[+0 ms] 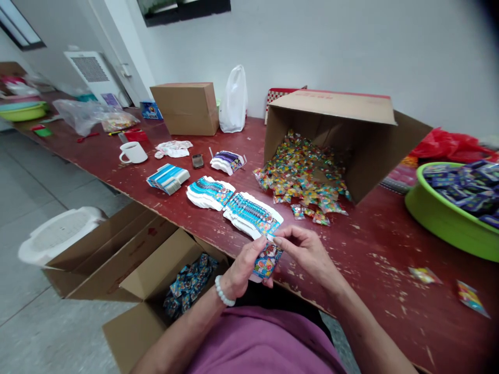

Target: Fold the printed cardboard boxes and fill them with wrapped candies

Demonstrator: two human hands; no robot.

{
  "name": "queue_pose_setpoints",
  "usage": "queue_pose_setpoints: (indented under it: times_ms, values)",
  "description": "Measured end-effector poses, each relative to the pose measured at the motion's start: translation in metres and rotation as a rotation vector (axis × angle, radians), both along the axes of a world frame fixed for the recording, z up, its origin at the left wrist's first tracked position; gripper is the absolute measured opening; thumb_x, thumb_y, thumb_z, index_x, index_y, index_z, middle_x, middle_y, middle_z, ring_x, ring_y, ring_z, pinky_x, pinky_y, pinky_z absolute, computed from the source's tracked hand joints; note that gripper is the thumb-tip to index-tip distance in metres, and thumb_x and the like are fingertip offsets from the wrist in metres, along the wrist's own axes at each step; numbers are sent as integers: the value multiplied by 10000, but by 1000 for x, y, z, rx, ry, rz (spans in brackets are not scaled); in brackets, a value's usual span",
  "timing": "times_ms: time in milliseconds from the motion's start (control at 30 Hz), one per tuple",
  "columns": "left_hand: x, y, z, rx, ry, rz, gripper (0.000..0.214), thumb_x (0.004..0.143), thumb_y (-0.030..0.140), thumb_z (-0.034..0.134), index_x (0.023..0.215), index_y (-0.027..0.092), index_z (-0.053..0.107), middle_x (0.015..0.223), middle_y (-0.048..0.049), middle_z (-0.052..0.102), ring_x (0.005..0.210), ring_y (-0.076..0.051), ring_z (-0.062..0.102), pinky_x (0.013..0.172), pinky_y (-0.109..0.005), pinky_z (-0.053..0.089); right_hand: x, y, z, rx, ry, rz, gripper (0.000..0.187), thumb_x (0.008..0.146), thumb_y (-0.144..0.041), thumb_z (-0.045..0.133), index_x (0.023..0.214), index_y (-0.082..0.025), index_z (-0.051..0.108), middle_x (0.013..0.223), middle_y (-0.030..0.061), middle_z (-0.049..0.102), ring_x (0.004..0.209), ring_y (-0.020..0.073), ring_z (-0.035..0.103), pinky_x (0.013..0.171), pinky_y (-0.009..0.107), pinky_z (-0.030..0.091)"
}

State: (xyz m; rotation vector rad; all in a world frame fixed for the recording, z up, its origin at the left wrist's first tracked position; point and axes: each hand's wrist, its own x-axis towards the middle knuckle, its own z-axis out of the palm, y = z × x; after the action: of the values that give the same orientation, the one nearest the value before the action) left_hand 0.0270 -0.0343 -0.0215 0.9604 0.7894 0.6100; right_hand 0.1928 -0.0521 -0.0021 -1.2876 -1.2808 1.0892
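Close to the table's front edge, my left hand (245, 265) is wrapped round a small printed blue packet (267, 261), a white bead bracelet on its wrist. At the packet's top edge, the thumb and fingers of my right hand (306, 251) are pinched together; whether anything else is between them I cannot make out. Just beyond lie two fanned stacks of flat blue-and-white packets, a nearer stack (252, 214) and a farther stack (210, 192). Small wrapped candies (307, 171) spill from a tipped cardboard box (374, 150) behind my right hand.
Below the table at left, an open carton (156, 280) holds filled blue packets (191, 283). A green basin (436, 218) of dark packets stands at right. Further along are a white mug (133, 152), a banded stack (168, 178), a phone (198, 161) and a closed carton (187, 109).
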Motion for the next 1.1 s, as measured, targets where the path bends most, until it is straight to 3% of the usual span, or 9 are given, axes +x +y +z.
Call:
queue_pose_setpoints:
  times_ms: [100,233,433,533,633,733,867,1000,1100]
  values:
    - [-1,2,-3,73,23,-7,647,853,706,441,911,98,653,668,-73,669,443,-129,591,442,-227,466,2,3,-1,-20,62,-7,222,775,-395,724,735,-179,687,699,13,683,634,160,593,639,287,472]
    - [0,2,-6,56,-9,-10,609,866,678,451,959,105,633,682,-62,662,439,-129,580,431,-240,473,3,2,-2,-5,21,-5,218,813,-391,693,751,-182,684,709,13,683,652,167,598,655,291,471]
    - [1,-1,-4,35,-50,39,542,880,634,477,963,117,618,663,-31,618,421,-117,562,379,-216,447,0,-8,-4,165,-158,88,197,932,-343,562,880,-206,695,836,24,697,766,181,629,724,292,478]
    - [3,-2,-5,37,-51,35,569,882,640,468,1084,129,615,668,-12,590,417,-108,546,375,-215,447,-1,-11,-11,240,-220,42,157,925,-326,585,902,-211,690,925,43,709,827,191,642,763,300,484]
    - [5,-1,-3,83,-42,20,594,901,607,467,1269,150,565,704,-11,583,447,-95,540,397,-206,460,0,-10,-14,172,-185,54,158,917,-345,599,931,-213,685,937,42,718,796,186,652,725,294,500]
    - [5,5,3,139,-40,-21,580,920,574,455,1328,174,558,777,-33,581,543,-107,556,418,-206,487,3,-7,-9,133,-124,80,175,932,-340,582,1013,-225,685,974,34,721,844,185,668,760,289,510]
    - [1,10,7,182,28,-61,568,920,556,472,1365,212,548,816,-37,576,578,-109,539,432,-213,501,7,-5,-1,251,-181,74,153,942,-252,567,1011,-228,702,1008,36,720,919,180,666,827,284,496]
    - [-1,11,3,172,110,-122,606,918,566,465,1409,214,509,803,-41,592,508,-97,517,417,-218,479,10,-7,-1,376,-374,136,135,922,-173,571,865,-206,689,870,32,705,791,165,639,752,274,478]
    - [2,13,2,154,137,-94,636,903,581,480,1425,217,492,877,-61,615,530,-102,523,421,-224,487,11,-6,-3,470,-512,54,139,916,-161,564,821,-182,663,791,44,665,742,175,601,715,289,460]
